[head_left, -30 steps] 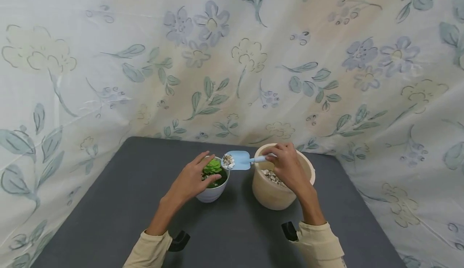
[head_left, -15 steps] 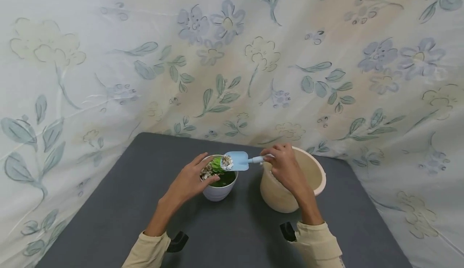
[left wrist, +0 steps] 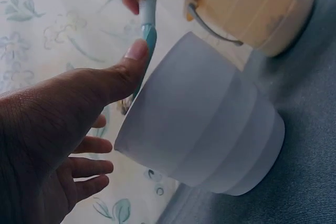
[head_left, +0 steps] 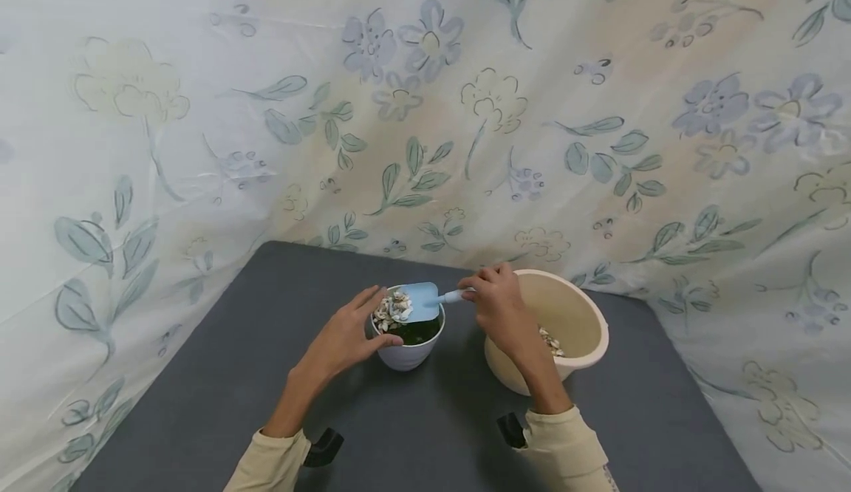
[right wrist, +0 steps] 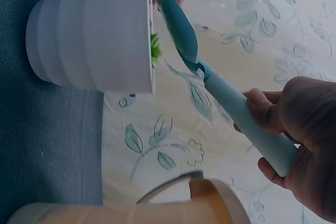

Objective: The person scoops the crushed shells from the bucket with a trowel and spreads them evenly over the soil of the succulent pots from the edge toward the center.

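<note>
A small white pot [head_left: 408,348] [left wrist: 205,129] [right wrist: 94,38] with a green plant stands on the dark grey table [head_left: 219,374]. Pale pebbles [head_left: 391,309] lie heaped on its left side. My left hand [head_left: 349,333] [left wrist: 58,124] cups the pot's left rim with straight fingers, thumb along the near edge. My right hand [head_left: 500,307] [right wrist: 294,129] grips the handle of a light blue trowel [head_left: 425,300] [right wrist: 220,85]; its blade is tilted over the pot's mouth. A cream bucket [head_left: 555,329] [left wrist: 252,9] with some pebbles inside stands just right of the pot, under my right forearm.
A floral cloth [head_left: 425,108] hangs behind and around the table, close to the bucket's far side. Black wrist straps [head_left: 326,444] show at both cream sleeves. Bare table surface lies in front of the pot and to the left.
The trowel moved left from beside the pot to over it and tipped; the pebbles that lay on its blade now lie heaped in the pot. My left hand kept its place.
</note>
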